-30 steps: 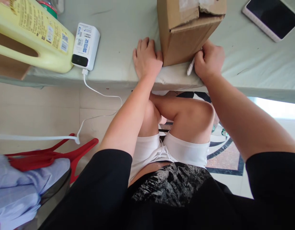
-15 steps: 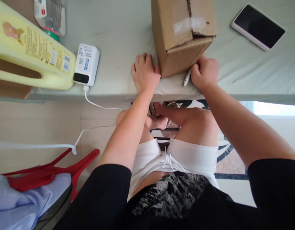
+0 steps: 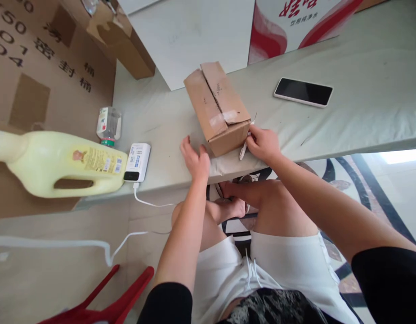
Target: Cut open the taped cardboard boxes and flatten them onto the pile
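A small brown cardboard box point(image 3: 228, 143) sits on the cloth-covered table, its top flaps meeting at a seam with clear tape at the near end. My left hand point(image 3: 197, 159) is open beside the box's near left corner, fingers apart and holding nothing. By the near right corner, my right hand point(image 3: 266, 143) is closed around a slim white utility knife point(image 3: 242, 152). The knife's white end sticks out below my fingers, and a thin dark tip shows above them. My fingers hide its middle.
A phone point(image 3: 304, 92) lies to the right. Leftward are a white power bank point(image 3: 137, 162) with a cable, a yellow jug point(image 3: 42, 164) and a clear bottle point(image 3: 109, 126). Behind stand a white panel point(image 3: 201, 36), a red-and-white carton point(image 3: 295, 27) and a large cardboard box point(image 3: 52, 58).
The view has tilted up and shows more of the table's back. My left hand has come slightly off the box's side. The knife stays in my right hand, its thin tip now visible.
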Available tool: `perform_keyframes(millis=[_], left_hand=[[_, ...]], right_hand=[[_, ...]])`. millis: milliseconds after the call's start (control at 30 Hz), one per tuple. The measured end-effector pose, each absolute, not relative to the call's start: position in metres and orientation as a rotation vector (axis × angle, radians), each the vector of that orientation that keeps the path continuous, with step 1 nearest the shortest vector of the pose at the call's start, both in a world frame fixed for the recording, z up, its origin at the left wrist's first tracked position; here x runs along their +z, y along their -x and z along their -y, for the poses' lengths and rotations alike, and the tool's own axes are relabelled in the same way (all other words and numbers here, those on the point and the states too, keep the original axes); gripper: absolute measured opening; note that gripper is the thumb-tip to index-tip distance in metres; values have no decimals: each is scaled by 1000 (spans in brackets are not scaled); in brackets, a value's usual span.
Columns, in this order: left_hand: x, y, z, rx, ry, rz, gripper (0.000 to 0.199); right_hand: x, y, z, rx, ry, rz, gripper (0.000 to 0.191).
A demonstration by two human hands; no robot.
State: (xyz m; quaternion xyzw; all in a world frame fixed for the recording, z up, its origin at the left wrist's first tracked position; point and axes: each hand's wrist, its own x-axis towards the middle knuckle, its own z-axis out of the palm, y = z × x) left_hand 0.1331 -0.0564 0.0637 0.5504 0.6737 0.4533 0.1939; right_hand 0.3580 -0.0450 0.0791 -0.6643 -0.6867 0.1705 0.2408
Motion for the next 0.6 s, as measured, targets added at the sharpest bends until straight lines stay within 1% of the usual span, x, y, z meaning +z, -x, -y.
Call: perform_keyframes(millis=[100, 200, 233, 300, 367, 467, 600], left_hand=[[78, -136, 67, 1521, -1611, -1764, 54], [113, -151, 71, 1680, -1943, -1518, 55], [125, -157, 69, 1611, -2080, -1483, 54], [144, -168, 62, 1339, -2298, -1453, 49], [152, -174, 54, 1180, -2391, -1472, 42], [149, -178, 52, 1114, -2482, -1513, 35], [142, -180, 68, 1129, -2555, -1514, 32]], right_hand=[[76, -360, 44, 471, 1787, 1815, 28], [71, -362, 43, 464, 1762, 1777, 31], [70, -363, 42, 461, 1753, 1773, 31], [67, -363, 42, 455, 1733, 1770, 31], [66, -364, 42, 448, 1712, 1769, 30], [65, -365, 43, 435, 1675, 1758, 33], [64, -368, 45, 435, 1646, 1591, 41]])
